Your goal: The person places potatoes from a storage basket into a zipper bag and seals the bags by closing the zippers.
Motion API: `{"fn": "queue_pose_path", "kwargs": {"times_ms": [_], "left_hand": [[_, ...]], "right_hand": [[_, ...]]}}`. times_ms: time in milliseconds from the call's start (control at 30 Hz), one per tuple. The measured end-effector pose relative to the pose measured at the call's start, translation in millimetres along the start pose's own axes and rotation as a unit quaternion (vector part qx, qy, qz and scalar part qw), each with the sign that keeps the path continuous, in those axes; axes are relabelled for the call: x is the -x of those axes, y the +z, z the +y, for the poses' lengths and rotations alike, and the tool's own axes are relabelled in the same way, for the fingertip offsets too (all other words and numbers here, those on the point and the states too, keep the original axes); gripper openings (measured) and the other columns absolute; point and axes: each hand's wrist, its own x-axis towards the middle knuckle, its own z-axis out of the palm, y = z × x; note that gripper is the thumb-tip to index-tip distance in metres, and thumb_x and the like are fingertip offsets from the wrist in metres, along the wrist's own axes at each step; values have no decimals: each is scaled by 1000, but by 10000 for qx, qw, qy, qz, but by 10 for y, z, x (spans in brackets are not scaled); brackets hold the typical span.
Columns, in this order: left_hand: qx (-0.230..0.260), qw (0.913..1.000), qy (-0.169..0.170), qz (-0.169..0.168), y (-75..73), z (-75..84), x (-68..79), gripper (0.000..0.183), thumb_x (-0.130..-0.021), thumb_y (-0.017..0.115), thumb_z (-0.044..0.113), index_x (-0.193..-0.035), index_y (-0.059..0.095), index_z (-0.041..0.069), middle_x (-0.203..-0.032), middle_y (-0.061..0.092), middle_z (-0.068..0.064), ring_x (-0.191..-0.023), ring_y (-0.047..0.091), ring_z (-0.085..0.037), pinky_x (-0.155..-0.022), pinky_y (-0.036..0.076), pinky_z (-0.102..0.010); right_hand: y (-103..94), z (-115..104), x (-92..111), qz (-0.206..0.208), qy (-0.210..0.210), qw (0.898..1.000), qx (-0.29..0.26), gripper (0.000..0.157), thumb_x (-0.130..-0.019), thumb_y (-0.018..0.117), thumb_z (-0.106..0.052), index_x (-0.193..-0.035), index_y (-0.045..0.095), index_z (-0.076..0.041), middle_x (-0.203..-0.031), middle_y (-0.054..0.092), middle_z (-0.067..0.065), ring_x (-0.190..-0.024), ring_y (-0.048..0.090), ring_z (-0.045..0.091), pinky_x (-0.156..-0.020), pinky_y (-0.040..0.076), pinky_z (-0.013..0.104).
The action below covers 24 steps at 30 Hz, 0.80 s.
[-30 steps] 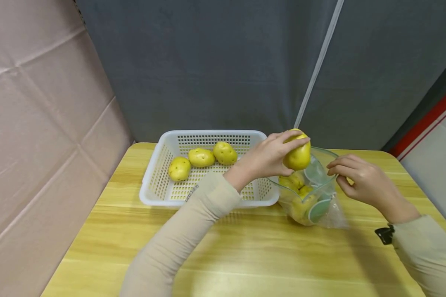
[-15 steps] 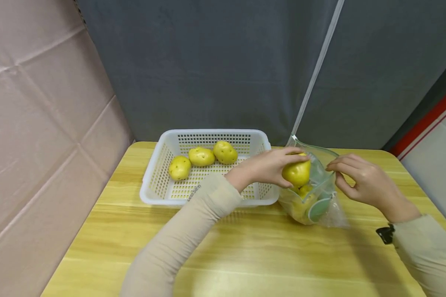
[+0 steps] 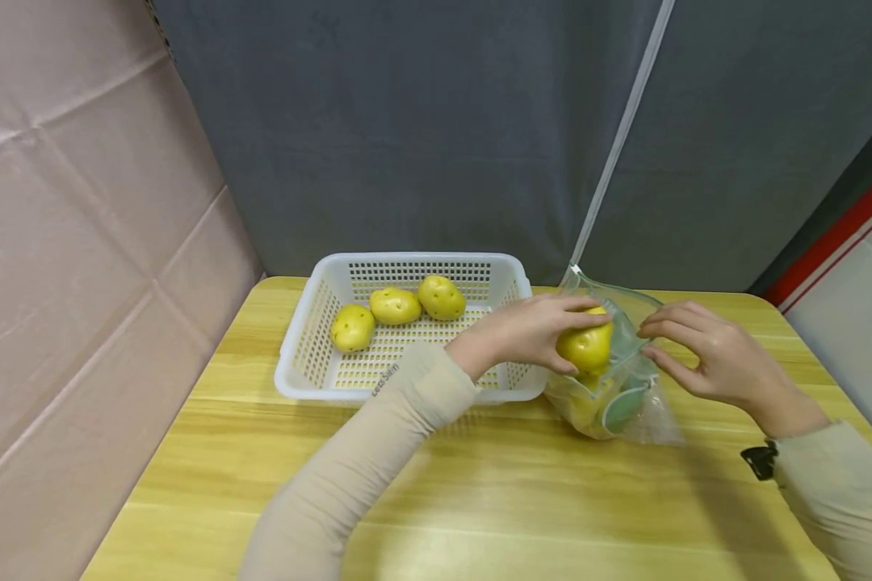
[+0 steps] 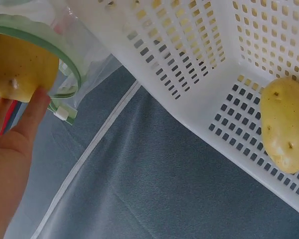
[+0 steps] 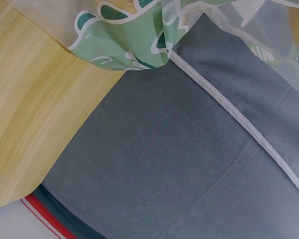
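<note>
My left hand point(image 3: 534, 332) grips a yellow potato point(image 3: 587, 343), thumb below and fingers over the top, within the mouth of a clear zip bag point(image 3: 639, 420). From the left wrist, the potato point(image 4: 22, 69) appears inside the bag's green zip rim point(image 4: 72, 64), fingertips against its skin. More yellow shows lower in the bag, partly hidden by its green print. My right hand point(image 3: 719, 355) pinches the bag's right rim between thumb and fingers. The right wrist view catches the bag's green printed side point(image 5: 124, 42) but not that hand.
Left of the bag stands a white perforated basket point(image 3: 320, 394) with three potatoes inside, the nearest potato point(image 3: 352, 328) at its left. All this rests on a wooden table point(image 3: 480, 500). Behind the table hangs a grey curtain point(image 3: 407, 137); a pinkish cloth wall point(image 3: 80, 242) rises at left.
My left hand has lowered the potato from above the bag into its mouth. The bag's far rim with the white zip slider has come into sight. My right hand stays at the rim.
</note>
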Motion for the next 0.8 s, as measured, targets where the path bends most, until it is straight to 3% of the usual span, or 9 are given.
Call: {"fn": "queue_pose_path", "kwargs": {"times_ms": [233,633,800], "left_hand": [[-11,9993,-109,-356,55,49,-36,72,-84,69,42,-147,39,25,-155,34,-1,-135,46,-15,-106,44,-23],[-427,9982,104,-398,169,68,-83,75,-86,68,40,-150,32,24,-160,22,0,-146,29,-24,-120,27,-31],[-689,9969,188,-321,170,67,-67,67,-90,63,39,-149,34,25,-161,21,1,-145,29,-23,-118,30,-28]], "right_hand": [[0,-13,-16,35,-135,9998,166,52,-99,43,-45,-80,69,-4,-81,67,9,-82,55,21,-102,29,1],[-16,-30,-14,103,-213,9989,397,52,-99,42,-44,-76,69,-6,-78,66,5,-78,57,21,-94,35,6],[-24,-21,-14,107,-273,9986,437,52,-100,42,-43,-75,68,-6,-76,65,6,-77,57,22,-98,32,4]]}}
